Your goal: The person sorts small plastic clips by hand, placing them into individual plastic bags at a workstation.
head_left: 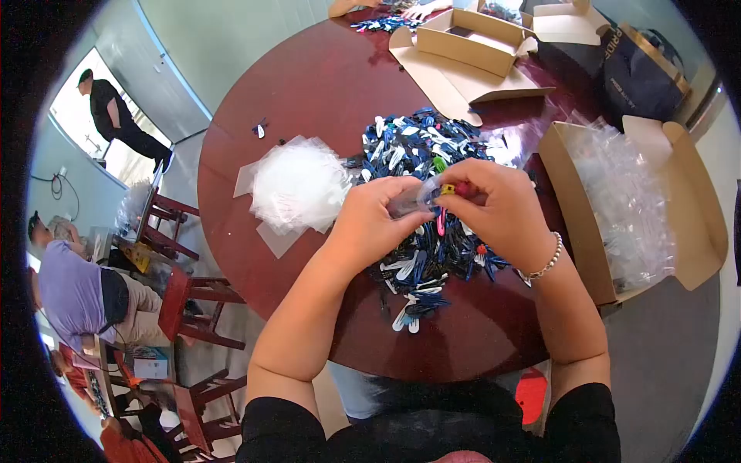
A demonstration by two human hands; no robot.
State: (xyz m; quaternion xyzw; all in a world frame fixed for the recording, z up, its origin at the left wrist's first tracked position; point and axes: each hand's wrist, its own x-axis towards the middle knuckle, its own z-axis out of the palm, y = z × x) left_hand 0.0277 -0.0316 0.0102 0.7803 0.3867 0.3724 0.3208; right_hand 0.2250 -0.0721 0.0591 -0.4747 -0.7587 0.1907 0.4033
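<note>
Over a pile of snap hair clips (413, 147), mostly navy and white, my two hands meet. My left hand (378, 220) is closed on a small clear plastic bag (413, 199), whose mouth faces my right hand. Between the thumb and fingers of my right hand (494, 208) are hair clips (449, 190) with yellow and red parts, at the bag's mouth; how many cannot be made out. Just below them shows a pink clip (441, 222), and a green clip (440, 163) lies above. A stack of clear bags (297, 185) lies left of the pile.
An open carton (575, 224) of filled clear bags stands at the right edge of the round table (262, 100). Another open box (471, 46) lies at the back, near another person's hands (421, 9). Red stools (204, 309) and several people are at left.
</note>
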